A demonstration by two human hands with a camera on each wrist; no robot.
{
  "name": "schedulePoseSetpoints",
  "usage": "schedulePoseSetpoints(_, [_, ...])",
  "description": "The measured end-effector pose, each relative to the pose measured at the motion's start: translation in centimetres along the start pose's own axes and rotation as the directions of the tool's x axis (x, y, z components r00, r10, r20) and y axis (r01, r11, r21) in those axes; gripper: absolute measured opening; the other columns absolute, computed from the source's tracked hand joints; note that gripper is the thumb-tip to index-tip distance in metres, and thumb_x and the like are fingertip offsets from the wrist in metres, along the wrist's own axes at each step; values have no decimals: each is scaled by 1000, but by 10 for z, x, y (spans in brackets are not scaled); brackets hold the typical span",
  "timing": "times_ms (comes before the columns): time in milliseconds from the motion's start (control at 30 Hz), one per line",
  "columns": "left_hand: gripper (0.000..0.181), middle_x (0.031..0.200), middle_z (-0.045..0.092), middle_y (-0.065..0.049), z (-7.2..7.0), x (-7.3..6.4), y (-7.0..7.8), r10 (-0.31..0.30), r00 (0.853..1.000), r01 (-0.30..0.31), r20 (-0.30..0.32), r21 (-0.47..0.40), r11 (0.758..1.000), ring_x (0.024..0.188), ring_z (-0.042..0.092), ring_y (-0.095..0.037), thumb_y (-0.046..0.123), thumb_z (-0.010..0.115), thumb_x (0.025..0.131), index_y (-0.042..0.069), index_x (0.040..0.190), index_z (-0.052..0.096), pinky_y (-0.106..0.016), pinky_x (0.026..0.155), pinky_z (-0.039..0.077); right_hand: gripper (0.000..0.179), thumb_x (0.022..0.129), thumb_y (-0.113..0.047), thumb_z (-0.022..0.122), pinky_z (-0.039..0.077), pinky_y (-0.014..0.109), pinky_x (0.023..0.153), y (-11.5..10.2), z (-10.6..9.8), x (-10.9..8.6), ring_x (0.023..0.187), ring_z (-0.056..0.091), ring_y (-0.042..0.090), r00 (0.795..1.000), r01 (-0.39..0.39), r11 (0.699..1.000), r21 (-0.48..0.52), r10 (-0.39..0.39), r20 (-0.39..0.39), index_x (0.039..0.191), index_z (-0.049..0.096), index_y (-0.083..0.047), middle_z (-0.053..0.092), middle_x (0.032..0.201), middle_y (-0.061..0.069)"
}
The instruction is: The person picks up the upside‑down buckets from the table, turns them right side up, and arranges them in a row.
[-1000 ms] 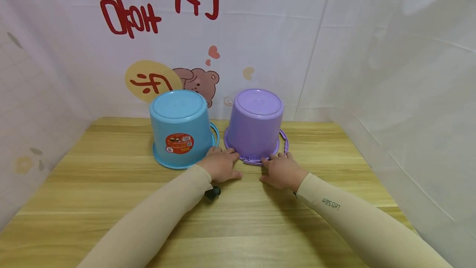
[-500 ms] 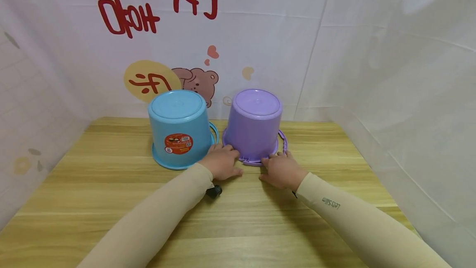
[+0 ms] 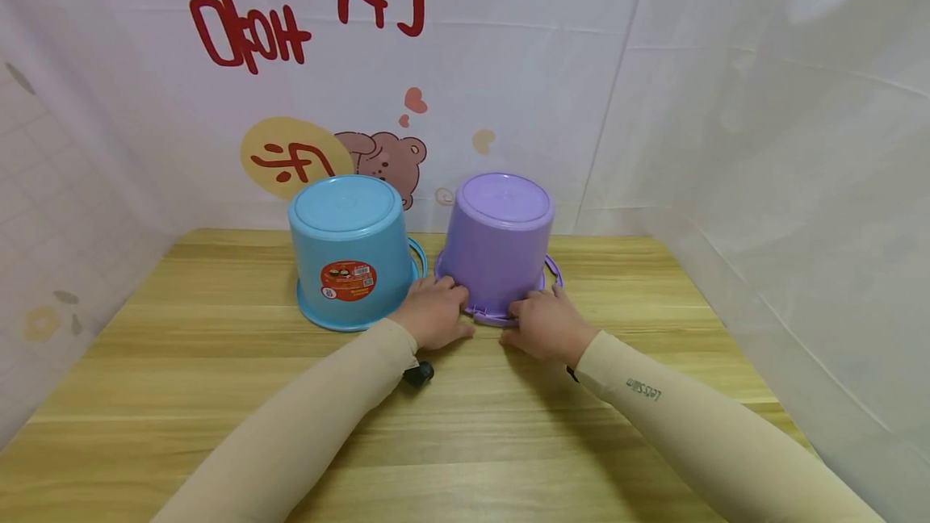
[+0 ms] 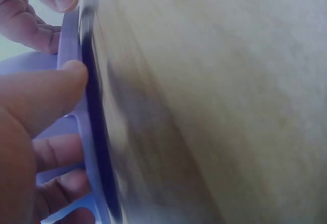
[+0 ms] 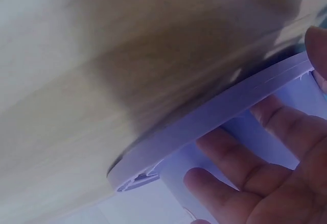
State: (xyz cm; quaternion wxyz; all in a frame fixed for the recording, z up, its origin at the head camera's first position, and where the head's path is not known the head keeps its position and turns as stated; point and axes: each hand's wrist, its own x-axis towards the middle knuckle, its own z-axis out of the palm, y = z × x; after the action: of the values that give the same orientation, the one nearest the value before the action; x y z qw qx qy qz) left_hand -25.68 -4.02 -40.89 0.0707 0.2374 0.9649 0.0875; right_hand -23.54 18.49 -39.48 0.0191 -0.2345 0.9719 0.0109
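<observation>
An upside-down purple bucket (image 3: 497, 257) stands on the wooden table, its rim down and its handle (image 3: 554, 271) showing behind on the right. My left hand (image 3: 433, 315) is at the near left of its rim (image 5: 204, 119); the left thumb (image 4: 61, 83) lies over the rim edge, with the fingers behind it against the wall. My right hand (image 3: 546, 325) holds the near right of the rim, fingers (image 5: 230, 155) along the wall and thumb at the edge. Left of it, an upside-down blue bucket (image 3: 349, 240) with a red label stands close to my left hand.
The wooden table (image 3: 218, 410) reaches back to a white printed curtain (image 3: 508, 63) close behind the buckets. White curtain also hangs along both sides. A small black object (image 3: 418, 374) shows under my left wrist.
My right hand has shifted slightly left and its fingers have curled closer over the purple rim. The purple bucket's top has moved slightly right. My left hand has hardly moved.
</observation>
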Motion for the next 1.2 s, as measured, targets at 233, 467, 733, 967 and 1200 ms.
schedulePoseSetpoints(233, [39,114,61,-2,-1,0,-1,17,995,-18,-99,-11,1000,109,52,-28,56,69,98,19,110,67,-51,106,41,32,94,-48,74,37,76,113,0,-7,1,104,71,33,999,-17,1000,3,17,-30,82,66,-19,68,83,3])
schedulePoseSetpoints(467, [36,101,57,1,-3,-1,0,13,982,-17,-188,-18,1000,99,51,-25,58,66,99,23,99,64,-49,99,43,31,94,-46,75,36,75,114,-1,-15,-4,98,70,31,997,4,1000,16,-2,-81,79,66,-20,63,75,-2])
schedulePoseSetpoints(733, [35,97,55,2,-9,-2,2,28,972,-33,-235,-17,999,101,54,-23,58,65,100,24,93,60,-48,95,44,32,92,-43,79,39,71,113,0,-20,-7,92,70,30,989,35,999,-7,-36,-143,76,64,-20,63,73,-1])
schedulePoseSetpoints(967, [37,91,52,2,-16,-3,5,59,957,-65,-283,-11,998,103,55,-23,57,64,101,23,89,57,-47,91,45,31,90,-40,83,43,66,113,2,-21,-9,88,68,28,983,18,1000,-2,-18,-184,78,65,-18,61,73,-2])
schedulePoseSetpoints(1200, [39,91,52,2,-27,-4,10,71,944,-83,-322,-23,996,95,49,-20,58,62,101,22,90,56,-44,87,42,33,84,-28,89,54,49,80,1,-20,-9,74,61,23,932,69,997,-40,-78,-354,77,61,-14,60,73,0])
